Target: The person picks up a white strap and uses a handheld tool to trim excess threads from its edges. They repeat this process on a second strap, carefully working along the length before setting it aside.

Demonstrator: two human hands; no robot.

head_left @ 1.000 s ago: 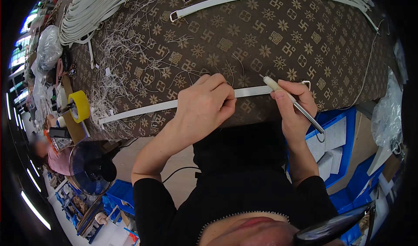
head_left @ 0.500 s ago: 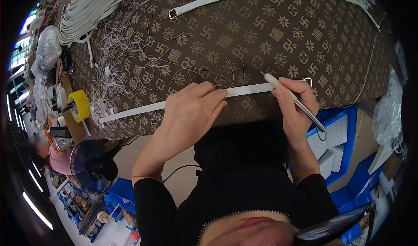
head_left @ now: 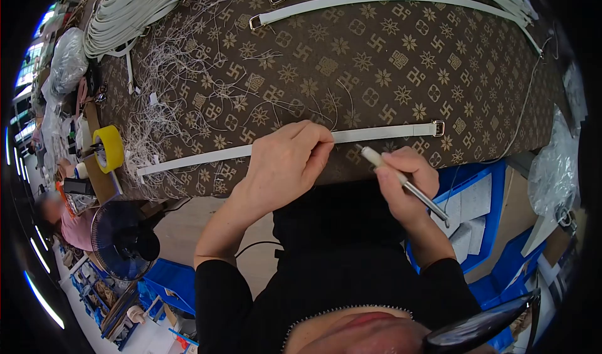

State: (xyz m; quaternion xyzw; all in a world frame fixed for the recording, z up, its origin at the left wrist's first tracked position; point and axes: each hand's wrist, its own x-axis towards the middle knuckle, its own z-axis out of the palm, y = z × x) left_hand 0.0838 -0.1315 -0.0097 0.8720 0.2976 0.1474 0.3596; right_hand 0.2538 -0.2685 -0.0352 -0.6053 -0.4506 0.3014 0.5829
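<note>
A narrow white belt point(head_left: 382, 133) lies across the front of the patterned cloth, its metal buckle point(head_left: 439, 128) at the right end. My left hand point(head_left: 285, 156) covers the belt's middle, thumb and fingers pinched together at it; the fingertips' exact hold is partly hidden. Between the fingers of my right hand point(head_left: 407, 181) is a pen-shaped tool point(head_left: 428, 203) with a silver barrel, a pale collar and a thin tip. That tip points up and left, close below the belt and just right of my left hand. Loose thread ends show just above the belt.
Tangled thread trimmings point(head_left: 169, 90) cover the cloth's left side. Bundled white belts point(head_left: 132, 15) lie at the back left, more belts point(head_left: 389, 0) along the back. Yellow tape point(head_left: 110, 149) and a fan point(head_left: 125, 241) are left; a blue bin point(head_left: 495, 210) stands right. Another person sits far left.
My right hand has moved left and down with the tool, uncovering the belt's buckle end. My left thumb has closed against the fingers.
</note>
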